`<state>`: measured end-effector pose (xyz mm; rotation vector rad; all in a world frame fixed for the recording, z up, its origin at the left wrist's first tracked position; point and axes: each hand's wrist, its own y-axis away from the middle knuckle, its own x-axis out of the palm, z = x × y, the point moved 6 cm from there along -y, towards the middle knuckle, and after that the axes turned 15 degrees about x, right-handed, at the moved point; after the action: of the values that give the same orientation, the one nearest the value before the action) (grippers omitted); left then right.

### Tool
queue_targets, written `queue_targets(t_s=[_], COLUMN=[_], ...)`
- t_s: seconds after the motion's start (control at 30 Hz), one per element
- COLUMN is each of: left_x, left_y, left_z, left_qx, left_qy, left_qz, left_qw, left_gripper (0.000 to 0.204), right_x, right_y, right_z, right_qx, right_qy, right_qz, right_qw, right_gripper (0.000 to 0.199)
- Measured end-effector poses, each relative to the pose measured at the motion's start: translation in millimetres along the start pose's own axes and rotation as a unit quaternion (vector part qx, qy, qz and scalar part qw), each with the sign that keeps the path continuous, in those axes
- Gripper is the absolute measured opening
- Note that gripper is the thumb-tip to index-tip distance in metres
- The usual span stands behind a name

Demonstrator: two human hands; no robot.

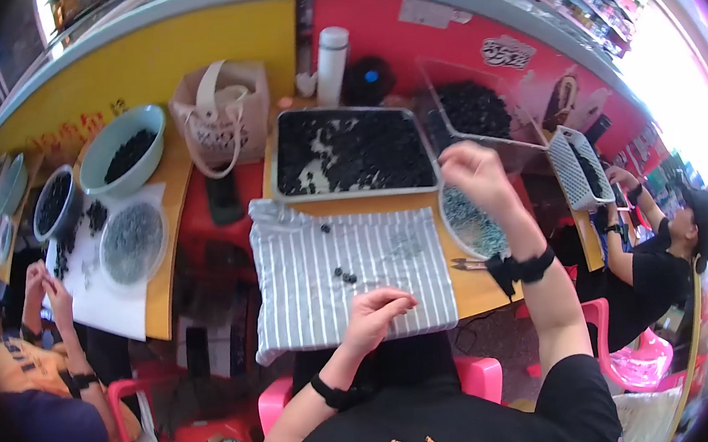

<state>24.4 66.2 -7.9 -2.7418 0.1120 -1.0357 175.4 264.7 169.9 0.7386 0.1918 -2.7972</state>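
My left hand [376, 317] is over the near edge of a grey-and-white striped cloth [303, 311]. Its fingers are curled together with the thumb; anything between them is too small to see. Raised at the right, my right hand [479, 176] is closed above a round clear tub [449, 231] of small bluish-grey pieces [471, 220]. What it may pinch cannot be made out. A few small black pieces [345, 275] lie on the cloth, with another near its far edge. Beyond the cloth stands a metal tray [351, 194] spread with many black pieces [373, 151].
A pointed tool [469, 265] lies beside the tub. A clear bin [510, 144] of black pieces stands behind it. Farther back are a white flask [331, 65] and a canvas tote [220, 114]. Co-workers sit at left [45, 378] and right [656, 264].
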Motion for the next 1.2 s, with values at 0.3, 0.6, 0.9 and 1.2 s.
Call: queue_targets(t_s=[0.3,0.6,0.9,1.2], left_x=[30,31,25,25], left_y=[5,6,4,6], left_z=[-3,0,2,7], left_qx=[-0.035,-0.05,-0.066,-0.083], left_qy=[-0.05,-0.042,-0.029,-0.043], left_qz=[0.211,0.188,0.169,0.158], left_qw=[0.975,0.98,0.983,0.983], left_gripper=[0.008,0.007,0.011,0.013], right_x=[189,194,152,210], right_y=[75,82,87,26], right_z=[7,-13,-20,18], right_qx=[-0.142,-0.154,-0.116,-0.187], right_qy=[0.187,0.254,0.185,0.224], right_qz=[0.273,0.256,0.21,0.165], right_qw=[0.933,0.92,0.953,0.942], right_gripper=[0.032,0.023,0.023,0.011])
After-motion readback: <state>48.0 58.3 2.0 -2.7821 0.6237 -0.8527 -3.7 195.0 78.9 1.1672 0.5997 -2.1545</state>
